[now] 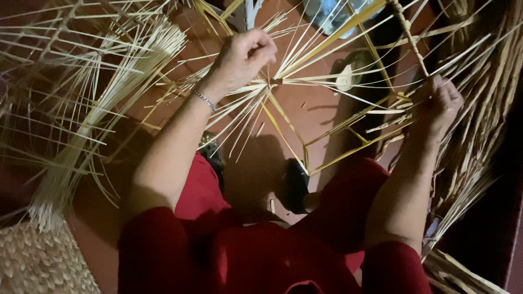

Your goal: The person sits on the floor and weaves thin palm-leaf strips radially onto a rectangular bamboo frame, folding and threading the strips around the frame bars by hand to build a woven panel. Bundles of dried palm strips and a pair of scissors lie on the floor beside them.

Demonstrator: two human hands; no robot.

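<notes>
My left hand (245, 54) is closed on a bunch of thin pale straw strips (239, 106) that fan out below and to the right of it. My right hand (440, 106) grips the edge of a frame of yellow cane strips (327, 139), where a knotted upright stick (409, 38) meets woven straw. The yellow strips form an angular shape between both hands. A thin bracelet (205, 100) circles my left wrist. Red clothing (261, 250) covers my lap and legs below.
A thick bundle of straw (98, 114) lies on the left over the reddish floor (316, 103). A woven mat (38, 261) sits at bottom left. Dense dry straw (479, 147) hangs on the right. A dark shoe (297, 185) shows under the frame.
</notes>
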